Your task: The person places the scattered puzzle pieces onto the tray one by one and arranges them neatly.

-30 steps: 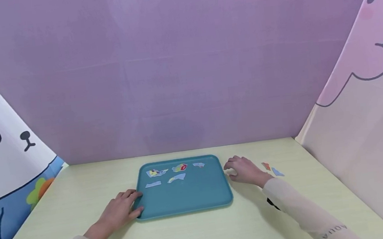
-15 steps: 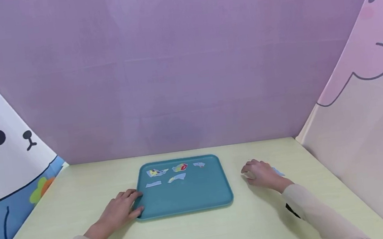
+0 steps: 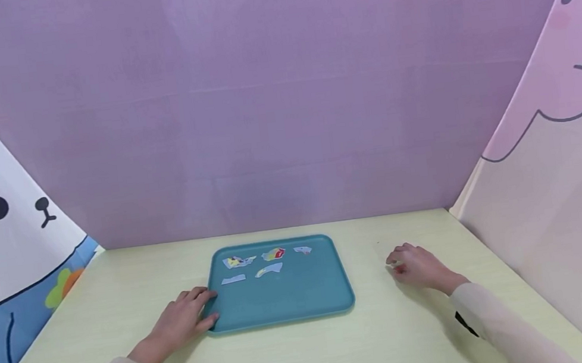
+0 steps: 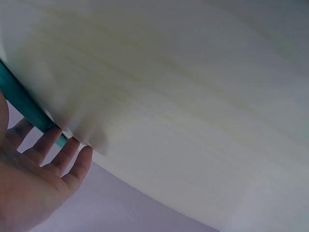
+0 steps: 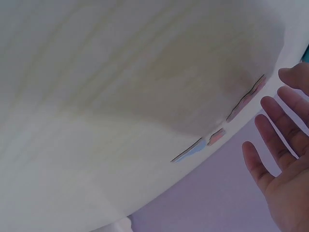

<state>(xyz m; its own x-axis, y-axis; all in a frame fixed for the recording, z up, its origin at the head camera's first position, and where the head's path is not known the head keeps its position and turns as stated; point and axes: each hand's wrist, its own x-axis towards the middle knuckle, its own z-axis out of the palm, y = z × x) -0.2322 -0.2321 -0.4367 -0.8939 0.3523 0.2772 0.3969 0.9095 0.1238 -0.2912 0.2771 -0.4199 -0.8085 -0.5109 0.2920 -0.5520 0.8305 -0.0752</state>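
Observation:
A teal tray lies on the table with several torn-looking picture pieces at its far half. Among them are a yellow-patterned piece, a red-and-green one and a curved pale-blue one. My left hand rests on the tray's left rim, thumb and forefinger spread over the edge. To the right of the tray, my right hand hovers low over the table, fingers loosely bent. A reddish piece lies just ahead of its fingertips, with a smaller reddish piece and a blue piece beside it.
The pale wooden table meets a purple cloth backdrop at its far edge. Cartoon-printed cloths stand at the left and right sides.
My right hand has moved rightward from beside the tray's right edge, now covering the loose pieces there in the head view. The left hand and the tray stay put.

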